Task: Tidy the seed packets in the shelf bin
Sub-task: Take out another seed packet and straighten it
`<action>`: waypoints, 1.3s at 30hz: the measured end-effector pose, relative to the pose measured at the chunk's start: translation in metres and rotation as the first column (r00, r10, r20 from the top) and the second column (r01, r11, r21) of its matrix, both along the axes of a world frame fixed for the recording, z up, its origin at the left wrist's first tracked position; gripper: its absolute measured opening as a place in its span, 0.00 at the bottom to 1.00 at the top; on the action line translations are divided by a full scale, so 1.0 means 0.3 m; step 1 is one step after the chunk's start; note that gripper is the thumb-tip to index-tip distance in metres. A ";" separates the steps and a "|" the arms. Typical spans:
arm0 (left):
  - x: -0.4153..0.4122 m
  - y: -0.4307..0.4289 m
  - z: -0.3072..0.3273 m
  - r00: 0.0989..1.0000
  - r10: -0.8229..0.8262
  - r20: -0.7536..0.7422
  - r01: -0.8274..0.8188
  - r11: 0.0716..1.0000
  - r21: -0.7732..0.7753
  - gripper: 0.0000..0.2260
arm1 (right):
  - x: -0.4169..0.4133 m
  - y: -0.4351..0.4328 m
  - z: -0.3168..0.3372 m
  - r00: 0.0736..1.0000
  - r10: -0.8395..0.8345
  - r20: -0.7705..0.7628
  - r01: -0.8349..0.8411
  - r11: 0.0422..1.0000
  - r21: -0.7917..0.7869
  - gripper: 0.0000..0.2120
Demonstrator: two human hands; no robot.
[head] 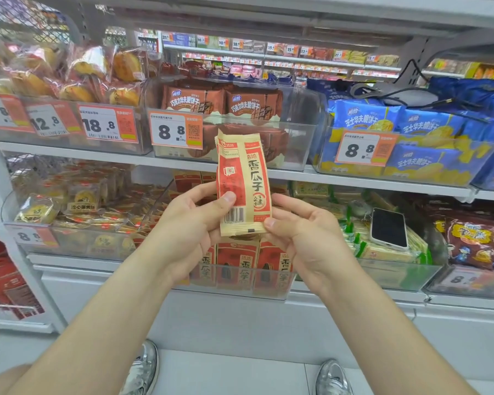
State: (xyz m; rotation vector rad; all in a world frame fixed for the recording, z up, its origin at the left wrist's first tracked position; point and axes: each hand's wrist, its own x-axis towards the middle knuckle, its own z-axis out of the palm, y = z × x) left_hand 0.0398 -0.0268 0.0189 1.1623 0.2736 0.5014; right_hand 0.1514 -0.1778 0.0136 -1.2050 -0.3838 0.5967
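Note:
I hold one red and cream seed packet (pixel 244 183) upright in front of the shelves, its back side with a barcode facing me. My left hand (pixel 188 226) grips its lower left edge with the thumb pressed on the packet. My right hand (pixel 300 238) pinches its lower right corner. Below the hands stands a clear shelf bin (pixel 271 287) with several matching seed packets (pixel 240 266) upright in a row at its front.
A phone (pixel 388 228) lies on green packets in the bin to the right. A clear bin of egg-yolk pastries (pixel 80 212) sits to the left. The shelf above carries brown biscuit packs (pixel 220 101), blue biscuit packs (pixel 405 129) and price tags.

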 end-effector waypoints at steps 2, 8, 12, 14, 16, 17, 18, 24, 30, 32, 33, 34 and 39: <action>0.004 -0.001 -0.003 0.998 0.038 -0.048 -0.036 0.999 0.037 0.13 | -0.006 -0.005 0.009 0.989 0.010 0.151 0.009 0.992 -0.122 0.25; 0.020 -0.024 -0.024 0.971 0.205 -0.124 -0.206 0.978 0.001 0.11 | -0.038 0.008 -0.014 0.873 0.272 0.405 -0.023 0.852 -0.523 0.22; 0.017 -0.046 -0.033 0.981 0.049 -0.186 -0.039 0.998 0.056 0.11 | -0.034 0.016 -0.014 0.914 0.051 0.403 0.086 0.945 -0.315 0.05; 0.014 -0.051 -0.034 0.974 -0.002 -0.225 0.023 0.996 0.091 0.11 | -0.028 0.015 -0.010 0.953 -0.024 0.301 0.101 0.965 -0.242 0.10; 0.014 -0.053 -0.036 0.976 -0.040 -0.214 0.064 0.993 0.104 0.11 | -0.034 0.017 -0.010 0.985 -0.063 0.159 0.092 0.979 -0.183 0.12; 0.015 -0.057 -0.036 0.978 -0.059 -0.199 0.081 0.991 0.104 0.12 | -0.039 0.019 -0.011 0.991 -0.083 0.108 0.099 0.983 -0.152 0.13; 0.016 -0.061 -0.036 0.980 -0.076 -0.184 0.097 0.989 0.108 0.12 | -0.040 0.021 -0.013 0.990 -0.111 0.085 0.121 0.984 -0.132 0.13; 0.013 -0.064 -0.035 0.984 -0.098 -0.147 0.117 0.985 0.126 0.14 | -0.050 0.028 -0.009 0.984 -0.154 0.090 0.161 0.984 -0.076 0.13; 0.019 -0.073 -0.019 0.979 0.150 -0.134 -0.133 0.983 0.128 0.09 | -0.051 0.030 -0.012 0.899 -0.179 0.400 0.243 0.963 -0.115 0.10; 0.022 -0.072 -0.021 0.947 0.303 -0.107 -0.275 0.936 0.219 0.13 | -0.058 0.048 -0.037 0.776 -0.219 0.592 0.343 0.934 -0.103 0.10; 0.023 -0.071 -0.026 0.931 0.358 -0.068 -0.327 0.903 0.278 0.14 | -0.064 0.055 -0.048 0.728 -0.233 0.645 0.375 0.923 -0.089 0.09; 0.024 -0.069 -0.032 0.918 0.395 -0.026 -0.359 0.859 0.365 0.13 | -0.071 0.061 -0.056 0.696 -0.250 0.673 0.395 0.916 -0.069 0.09; 0.013 -0.071 -0.046 0.941 0.339 -0.019 -0.261 0.758 0.598 0.12 | -0.094 0.062 -0.056 0.652 -0.349 0.674 0.402 0.912 0.083 0.08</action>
